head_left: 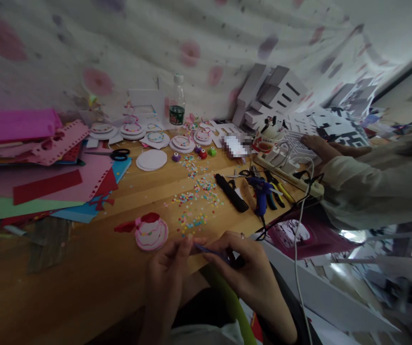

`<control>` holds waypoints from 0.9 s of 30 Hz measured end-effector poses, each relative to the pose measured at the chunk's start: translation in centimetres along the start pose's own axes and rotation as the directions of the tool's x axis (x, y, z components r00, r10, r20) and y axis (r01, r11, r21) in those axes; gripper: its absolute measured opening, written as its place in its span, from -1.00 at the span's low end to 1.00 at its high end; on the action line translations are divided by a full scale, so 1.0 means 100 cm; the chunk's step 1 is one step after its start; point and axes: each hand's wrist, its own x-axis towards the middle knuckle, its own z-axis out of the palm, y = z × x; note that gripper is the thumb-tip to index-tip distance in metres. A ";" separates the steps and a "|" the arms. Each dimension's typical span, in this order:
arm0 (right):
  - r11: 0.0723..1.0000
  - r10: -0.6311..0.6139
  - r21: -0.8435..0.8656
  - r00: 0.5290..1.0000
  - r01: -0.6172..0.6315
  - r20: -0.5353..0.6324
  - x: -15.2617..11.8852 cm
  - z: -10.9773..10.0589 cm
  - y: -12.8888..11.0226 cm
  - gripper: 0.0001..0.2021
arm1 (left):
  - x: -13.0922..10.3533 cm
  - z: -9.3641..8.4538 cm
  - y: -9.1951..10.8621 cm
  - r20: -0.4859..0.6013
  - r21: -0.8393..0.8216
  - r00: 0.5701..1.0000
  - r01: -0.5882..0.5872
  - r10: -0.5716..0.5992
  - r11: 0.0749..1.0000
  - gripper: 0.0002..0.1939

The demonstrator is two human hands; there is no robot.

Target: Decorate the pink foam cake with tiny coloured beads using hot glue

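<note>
Close to the table's front edge, my left hand (168, 270) pinches one end of a thin purple strip (206, 249), perhaps of paper. My right hand (245, 263), wearing a ring, has its thumb and fingers closed on the other end. The strip is partly hidden by my fingers. Just beyond my left hand lies a pink-rimmed round paper piece (151, 235) with small beads on it and a red bow at its top. Many small coloured confetti bits (192, 220) are scattered on the wooden table beyond my hands.
A blue glue gun (261, 191), a black stick-shaped object (232, 192) and pliers (284, 190) lie right of the confetti. Coloured paper (48, 187) is stacked left. White discs (151, 159) and a bottle (177, 103) stand behind. Another person's hand (317, 146) is at right.
</note>
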 end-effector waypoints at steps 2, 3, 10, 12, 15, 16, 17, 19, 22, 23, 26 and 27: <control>1.000 -0.005 0.001 1.000 0.005 0.001 0.000 0.001 0.000 -0.92 | -0.001 -0.001 0.003 0.002 0.039 1.000 -0.025 0.025 0.999 -0.72; 1.000 -0.006 0.000 1.000 0.006 0.002 0.000 0.001 0.000 -0.92 | -0.002 -0.002 0.005 0.005 0.048 1.000 -0.031 0.030 0.998 -0.73; 0.999 0.039 -0.020 0.998 -0.038 0.041 -0.002 0.001 -0.002 -0.89 | -0.005 -0.007 0.008 0.013 0.085 0.999 -0.053 0.052 0.995 -0.73; 0.998 0.050 -0.029 0.997 -0.048 0.057 -0.003 0.002 -0.003 -0.88 | -0.005 -0.010 0.008 0.014 0.111 0.998 -0.070 0.069 0.991 -0.73; 0.997 0.068 -0.032 0.995 -0.066 0.077 -0.003 0.002 -0.004 -0.86 | -0.006 -0.014 0.008 0.025 0.154 0.997 -0.082 0.079 0.985 -0.73; 0.997 0.075 -0.031 0.994 -0.073 0.082 -0.003 0.003 -0.004 -0.85 | -0.006 -0.015 0.008 0.026 0.166 0.997 -0.081 0.078 0.983 -0.73; 0.997 0.080 -0.026 0.993 -0.078 0.090 -0.002 0.003 -0.004 -0.84 | -0.007 -0.017 0.007 0.024 0.174 0.997 -0.078 0.075 0.982 -0.73; 0.996 0.088 -0.016 0.991 -0.087 0.106 -0.002 0.004 -0.006 -0.83 | -0.008 -0.019 0.007 0.023 0.167 0.998 -0.065 0.062 0.984 -0.72; 0.995 0.095 0.003 0.987 -0.097 0.130 -0.001 0.007 -0.008 -0.79 | -0.009 -0.022 0.006 0.020 0.149 0.999 -0.049 0.047 0.988 -0.71; 0.995 0.096 0.012 0.986 -0.098 0.135 -0.001 0.007 -0.009 -0.78 | -0.009 -0.023 0.006 0.012 0.152 0.999 -0.051 0.050 0.987 -0.71; 0.995 0.091 0.036 0.986 -0.097 0.136 0.000 0.010 -0.009 -0.77 | -0.010 -0.026 0.009 -0.016 0.152 0.997 -0.067 0.070 0.986 -0.70; 0.995 0.089 0.042 0.987 -0.095 0.132 0.001 0.011 -0.009 -0.76 | -0.010 -0.027 0.009 -0.023 0.142 0.997 -0.072 0.076 0.987 -0.69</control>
